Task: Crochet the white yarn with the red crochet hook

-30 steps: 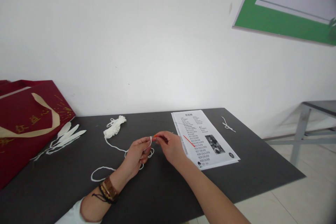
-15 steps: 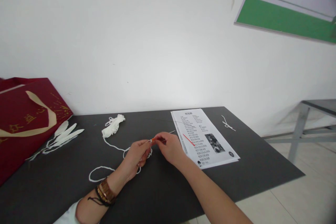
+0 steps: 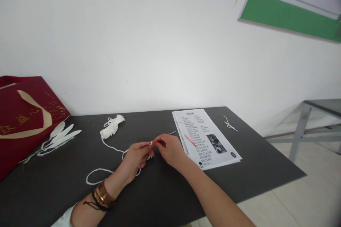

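Note:
My left hand [image 3: 136, 158] is closed on white yarn [image 3: 99, 170], pinching it between thumb and forefinger while a loop hangs below the palm. Fingertip to fingertip with it, my right hand [image 3: 170, 150] grips a thin crochet hook [image 3: 172, 133] with an orange part showing between the hands. The hook's thin end sticks out past the right knuckles; its other end meets the yarn at the left fingertips. Fingers hide the stitches there. A strand runs back to a loose white yarn bundle [image 3: 112, 127] on the dark table [image 3: 160, 198].
Printed pattern sheets [image 3: 226, 159] lie right of my hands, with a thin red-orange stick [image 3: 190, 140] on them. A short knotted yarn piece [image 3: 229, 124] is farther right. White leaf-shaped pieces [image 3: 60, 136] rest by a dark red bag [image 3: 23, 113] at left. A wall stands behind.
The whole view has shifted slightly, moving things a little left in the picture. Both hands keep their hold, with the fingers and hook turned only slightly.

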`<state>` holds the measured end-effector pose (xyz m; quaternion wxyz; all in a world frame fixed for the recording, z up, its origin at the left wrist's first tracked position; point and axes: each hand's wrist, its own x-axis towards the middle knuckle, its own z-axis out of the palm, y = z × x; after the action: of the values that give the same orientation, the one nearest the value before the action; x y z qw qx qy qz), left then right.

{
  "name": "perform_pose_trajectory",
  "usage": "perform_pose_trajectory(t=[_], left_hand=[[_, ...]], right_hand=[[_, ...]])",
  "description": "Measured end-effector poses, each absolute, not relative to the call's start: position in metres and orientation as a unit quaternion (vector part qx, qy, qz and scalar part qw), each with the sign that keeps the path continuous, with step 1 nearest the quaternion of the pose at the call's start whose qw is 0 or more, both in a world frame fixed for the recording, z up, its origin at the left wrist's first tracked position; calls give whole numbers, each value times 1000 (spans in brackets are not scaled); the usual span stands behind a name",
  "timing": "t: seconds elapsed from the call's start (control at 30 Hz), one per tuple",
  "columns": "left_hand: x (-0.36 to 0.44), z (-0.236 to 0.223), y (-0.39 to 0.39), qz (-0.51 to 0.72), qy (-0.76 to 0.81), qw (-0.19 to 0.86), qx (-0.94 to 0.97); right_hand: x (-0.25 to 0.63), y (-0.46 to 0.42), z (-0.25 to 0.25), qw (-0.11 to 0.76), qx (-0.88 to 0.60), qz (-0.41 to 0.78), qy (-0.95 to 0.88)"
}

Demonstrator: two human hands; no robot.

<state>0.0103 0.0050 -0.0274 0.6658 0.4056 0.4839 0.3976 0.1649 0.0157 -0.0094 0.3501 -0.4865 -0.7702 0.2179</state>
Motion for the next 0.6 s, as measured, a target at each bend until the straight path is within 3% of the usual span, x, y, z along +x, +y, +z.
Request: perform_pose_trajectory(t=[0.6], left_hand=[[10,-26,5,401,474,675,398]], right_hand=[[164,13,-8,347,-470,174,-793]])
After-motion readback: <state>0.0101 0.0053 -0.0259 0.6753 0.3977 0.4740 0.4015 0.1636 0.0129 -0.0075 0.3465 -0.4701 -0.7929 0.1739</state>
